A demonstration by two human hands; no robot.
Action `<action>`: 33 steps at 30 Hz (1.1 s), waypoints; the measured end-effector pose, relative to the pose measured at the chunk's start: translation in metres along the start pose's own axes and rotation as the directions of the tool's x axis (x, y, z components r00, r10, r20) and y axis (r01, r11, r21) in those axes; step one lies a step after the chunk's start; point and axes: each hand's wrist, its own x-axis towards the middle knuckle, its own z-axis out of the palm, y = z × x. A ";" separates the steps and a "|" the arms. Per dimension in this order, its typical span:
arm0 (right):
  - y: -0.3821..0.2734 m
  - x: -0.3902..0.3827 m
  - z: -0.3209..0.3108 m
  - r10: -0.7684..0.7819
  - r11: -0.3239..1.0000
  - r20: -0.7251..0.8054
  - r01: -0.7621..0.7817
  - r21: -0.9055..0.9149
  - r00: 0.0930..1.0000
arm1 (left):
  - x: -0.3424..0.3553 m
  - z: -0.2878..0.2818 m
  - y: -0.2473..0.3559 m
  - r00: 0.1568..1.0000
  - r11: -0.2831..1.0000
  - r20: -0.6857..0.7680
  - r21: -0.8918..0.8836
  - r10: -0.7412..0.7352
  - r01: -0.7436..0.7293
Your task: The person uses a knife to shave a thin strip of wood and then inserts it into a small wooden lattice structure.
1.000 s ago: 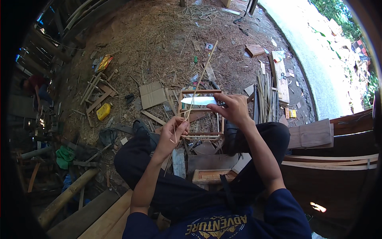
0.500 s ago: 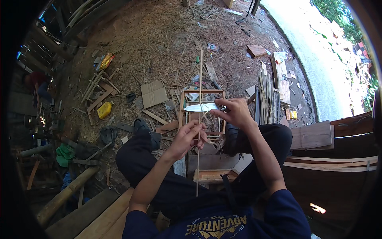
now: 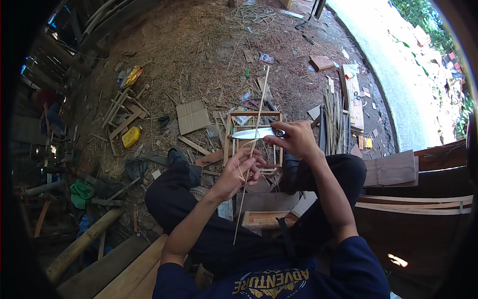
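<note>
Brown dirt floor, littered with shavings and wood scraps. Thin, pale, straight wooden strip runs lengthwise through the left hand, pinched between thumb and forefinger; other fingers loosely spread. Right hand has its fingers closed on the handle of a shiny metal knife. Blade crosses the strip above the left hand; contact unclear. Beneath: rectangular brown wooden frame. Left of it, flat tan cardboard; farther left, yellow plastic container.
</note>
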 end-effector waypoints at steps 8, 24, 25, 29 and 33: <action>-0.001 0.001 -0.007 0.021 0.999 0.051 -0.023 0.039 0.998 | -0.001 -0.002 -0.006 0.996 0.997 0.075 -0.054 -0.054 0.058; -0.005 -0.002 0.008 -0.041 0.999 0.193 0.035 0.035 0.980 | 0.007 -0.004 -0.033 0.991 0.974 0.082 -0.191 -0.109 0.123; -0.004 -0.002 0.009 -0.042 0.999 0.193 0.035 0.035 0.980 | 0.008 -0.001 -0.033 0.994 0.982 0.064 -0.161 -0.093 0.102; -0.003 -0.005 0.019 -0.083 0.996 0.194 0.077 0.041 0.977 | 0.011 0.016 -0.024 0.997 0.986 -0.058 -0.164 -0.042 0.032; -0.004 -0.005 0.018 -0.097 0.995 0.127 0.094 0.029 0.987 | 0.008 0.011 -0.018 0.993 0.961 -0.068 -0.267 -0.099 0.077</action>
